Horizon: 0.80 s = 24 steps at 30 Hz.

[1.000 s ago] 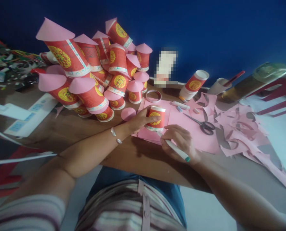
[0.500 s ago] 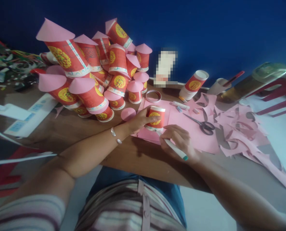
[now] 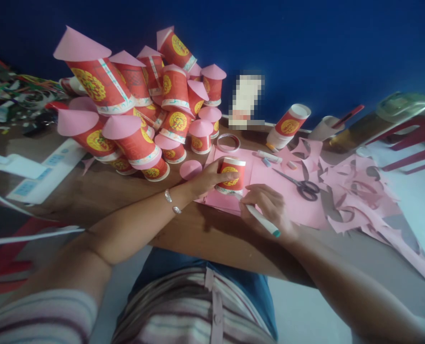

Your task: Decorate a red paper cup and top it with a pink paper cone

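Note:
My left hand is closed around a red paper cup with a yellow round emblem and white bands at top and bottom. Its thumb lies across the cup's front. In my right hand is a white marker pen with a green end, its tip at the cup's lower white band. Pink paper sheets lie beneath the cup. Left of it sits a small pink paper cone, and a roll of tape rests just behind.
Several red cups with pink cone tops are piled at the left back. Scissors and pink paper scraps lie on the right. A stack of cups stands near the blue wall. A white power strip is at left.
My right hand and the marker have shifted very slightly to the right along the cup's lower band. The cup and my left hand stay in place.

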Tool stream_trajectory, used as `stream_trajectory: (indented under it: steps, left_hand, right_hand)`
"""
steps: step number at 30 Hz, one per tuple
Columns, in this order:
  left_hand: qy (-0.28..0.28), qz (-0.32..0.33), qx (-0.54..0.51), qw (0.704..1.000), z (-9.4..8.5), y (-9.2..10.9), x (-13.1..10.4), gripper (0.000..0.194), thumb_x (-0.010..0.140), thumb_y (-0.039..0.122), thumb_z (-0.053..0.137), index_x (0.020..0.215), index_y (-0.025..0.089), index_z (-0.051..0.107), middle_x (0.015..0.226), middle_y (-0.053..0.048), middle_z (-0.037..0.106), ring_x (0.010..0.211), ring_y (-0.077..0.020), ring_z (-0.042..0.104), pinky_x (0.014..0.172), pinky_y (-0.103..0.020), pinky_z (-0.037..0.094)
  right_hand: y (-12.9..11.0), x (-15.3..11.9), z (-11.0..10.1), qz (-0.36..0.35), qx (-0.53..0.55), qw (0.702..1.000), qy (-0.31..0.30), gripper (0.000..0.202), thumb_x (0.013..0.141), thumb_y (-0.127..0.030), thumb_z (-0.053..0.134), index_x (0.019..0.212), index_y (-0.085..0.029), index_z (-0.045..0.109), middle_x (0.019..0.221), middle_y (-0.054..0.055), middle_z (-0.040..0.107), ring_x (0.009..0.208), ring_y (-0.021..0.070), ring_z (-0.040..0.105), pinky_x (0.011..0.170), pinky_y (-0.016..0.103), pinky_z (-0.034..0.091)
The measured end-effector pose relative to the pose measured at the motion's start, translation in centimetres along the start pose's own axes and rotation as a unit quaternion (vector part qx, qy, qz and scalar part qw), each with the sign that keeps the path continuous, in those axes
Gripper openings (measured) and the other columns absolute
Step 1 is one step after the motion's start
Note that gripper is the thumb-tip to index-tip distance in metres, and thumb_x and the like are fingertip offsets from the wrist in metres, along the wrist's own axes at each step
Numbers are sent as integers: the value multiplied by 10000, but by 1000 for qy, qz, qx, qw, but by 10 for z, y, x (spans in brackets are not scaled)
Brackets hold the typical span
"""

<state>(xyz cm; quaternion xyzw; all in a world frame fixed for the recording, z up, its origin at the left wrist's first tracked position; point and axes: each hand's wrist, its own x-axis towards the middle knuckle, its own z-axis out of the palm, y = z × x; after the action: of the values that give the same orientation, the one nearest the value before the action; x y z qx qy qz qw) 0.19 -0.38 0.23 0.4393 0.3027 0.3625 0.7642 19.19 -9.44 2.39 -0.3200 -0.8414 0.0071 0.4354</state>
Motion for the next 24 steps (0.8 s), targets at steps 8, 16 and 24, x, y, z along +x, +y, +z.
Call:
stream_trajectory:
  steps: [8,16,24]
  left_hand:
    - [-5,9,-5,1000,-1,-1,1,642,653,372,976,1169,157,660,1036,-65,731,885,-163,683,768,-279,539]
    - [-5,9,-5,1000,0,1,0,629,666,382,959,1173,167,654,1012,-42,721,862,-149,673,754,-264,536]
    - [-12,23,-5,1000,1,3,-1,564,703,348,926,1163,168,653,1005,-35,711,868,-150,667,786,-277,552]
  right_hand:
    - [-1,0,-2,-22,25,999,12,253,875,-34,646,981,-250,566,687,-54,620,581,146,622,780,391,669]
    - [-2,0,-1,-11,50,999,-5,236,896,-39,635,990,-245,571,705,-52,620,594,137,610,787,392,675]
    - [-3,0,-2,-5,49,999,-11,229,902,-38,652,989,-236,577,725,-33,640,636,148,640,780,381,686]
